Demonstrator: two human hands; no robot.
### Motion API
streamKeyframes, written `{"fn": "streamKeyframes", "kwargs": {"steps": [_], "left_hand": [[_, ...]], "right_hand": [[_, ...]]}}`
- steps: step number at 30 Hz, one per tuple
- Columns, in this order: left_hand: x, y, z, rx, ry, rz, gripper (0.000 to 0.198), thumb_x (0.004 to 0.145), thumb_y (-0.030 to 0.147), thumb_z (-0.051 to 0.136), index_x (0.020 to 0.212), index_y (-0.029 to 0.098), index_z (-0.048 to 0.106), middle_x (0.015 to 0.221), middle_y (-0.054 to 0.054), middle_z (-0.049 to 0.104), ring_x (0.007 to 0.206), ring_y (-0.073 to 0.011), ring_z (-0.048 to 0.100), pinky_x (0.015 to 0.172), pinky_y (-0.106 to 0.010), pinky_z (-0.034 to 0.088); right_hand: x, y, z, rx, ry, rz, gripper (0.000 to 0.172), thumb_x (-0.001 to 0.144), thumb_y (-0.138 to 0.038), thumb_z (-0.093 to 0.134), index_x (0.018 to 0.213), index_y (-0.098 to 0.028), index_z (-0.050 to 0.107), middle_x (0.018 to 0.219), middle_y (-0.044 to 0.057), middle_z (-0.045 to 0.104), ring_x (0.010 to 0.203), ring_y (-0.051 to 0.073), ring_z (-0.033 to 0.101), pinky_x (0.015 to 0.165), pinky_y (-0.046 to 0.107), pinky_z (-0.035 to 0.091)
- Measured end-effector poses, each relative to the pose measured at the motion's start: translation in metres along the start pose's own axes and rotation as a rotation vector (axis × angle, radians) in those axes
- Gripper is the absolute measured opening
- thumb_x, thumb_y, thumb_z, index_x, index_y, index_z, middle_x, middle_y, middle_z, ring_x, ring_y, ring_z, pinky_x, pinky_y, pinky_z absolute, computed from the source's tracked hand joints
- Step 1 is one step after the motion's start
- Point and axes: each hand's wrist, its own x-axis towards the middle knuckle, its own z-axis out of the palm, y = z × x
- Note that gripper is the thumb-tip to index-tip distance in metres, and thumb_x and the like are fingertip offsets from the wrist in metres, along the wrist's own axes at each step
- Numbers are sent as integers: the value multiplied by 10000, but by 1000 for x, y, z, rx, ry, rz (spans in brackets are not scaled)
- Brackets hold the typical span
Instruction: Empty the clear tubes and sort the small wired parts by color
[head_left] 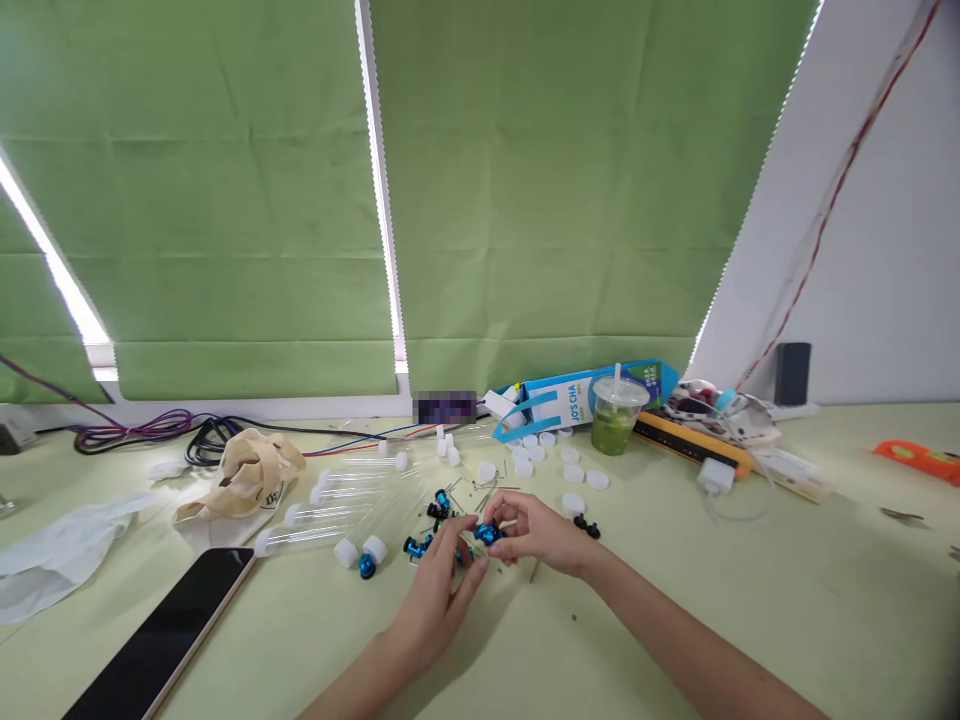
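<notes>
My right hand (529, 530) is closed, its thumb and fingers pinching a small shiny blue metal part (489, 534). Just left of that part, my left hand (442, 580) has thumb and fingers apart; a fingertip comes close to the part, and I cannot tell whether it touches. More blue-and-black metal parts (440, 505) lie behind and beside the left hand, partly covered by it. One round blue piece (367, 566) rests by white caps (373, 548) to the left. Thin metal rods or screws (486, 497) are scattered behind the hands.
Clear tubes with white caps (307, 540) lie left of centre. Loose white caps (573, 503) and small black parts (587, 527) are at right. Farther back stand a green drink cup (615, 420) and a blue-white bag (570, 400). A phone (165, 630) lies front left.
</notes>
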Motion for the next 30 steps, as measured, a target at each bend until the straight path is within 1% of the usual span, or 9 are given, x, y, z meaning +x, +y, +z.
{"fn": "streamKeyframes", "kwargs": {"steps": [2,4,7,10,14,18,22,26,30], "left_hand": [[1,1,2,-199,-46,-101,281,868,337,465,1097,175,445,862,-73,618,713,-162,572,590,-263,438],[2,0,5,-397,-67,-179,258,847,360,503,1009,168,445,781,-47,615,653,-142,569,522,-227,415],[4,-4,9,-604,-39,-241,272,807,370,561,944,174,431,771,-24,590,655,-137,582,514,-219,416],[6,-6,9,-696,-19,-277,285,781,374,594,915,171,445,817,-30,584,665,-134,589,534,-225,418],[7,-6,7,-694,14,-279,283,764,372,616,895,167,473,823,-30,584,658,-117,563,557,-224,411],[6,-9,8,-659,50,-279,271,791,387,581,905,172,462,746,-12,584,586,-93,518,511,-203,379],[6,-13,12,-648,69,-326,296,809,441,533,895,170,451,647,24,549,484,-63,450,443,-177,328],[4,-7,14,-649,2,-388,318,856,495,406,921,183,420,592,33,544,403,-55,389,375,-158,259],[0,1,12,-508,-22,-287,289,879,454,389,1024,203,387,598,39,548,401,-62,379,380,-159,261]], "right_hand": [[-1,1,7,37,-45,-10,366,642,-231,734,911,-178,491,783,-10,563,597,86,552,533,194,409],[0,3,12,28,-54,-19,375,648,-248,735,913,-182,478,720,-25,563,593,92,558,519,186,413],[1,8,15,-22,-35,-15,412,635,-274,748,920,-190,463,647,-49,555,537,92,559,473,175,412],[2,11,15,-19,-24,7,476,595,-289,775,931,-201,449,626,-64,546,492,98,561,443,182,421],[2,11,17,42,45,-24,362,696,-361,696,925,-190,474,740,-27,553,502,88,569,476,210,441],[3,16,28,103,155,-45,274,778,-394,604,922,-192,488,812,-21,517,499,60,547,489,206,419],[4,22,39,81,198,-75,244,787,-378,595,909,-199,483,848,-28,488,497,43,536,462,180,363],[3,19,44,104,217,-67,249,771,-369,612,874,-195,466,841,-37,470,468,36,521,432,177,340],[4,15,49,256,226,-27,264,765,-374,610,845,-196,432,763,-56,472,421,29,479,422,182,349]]}}
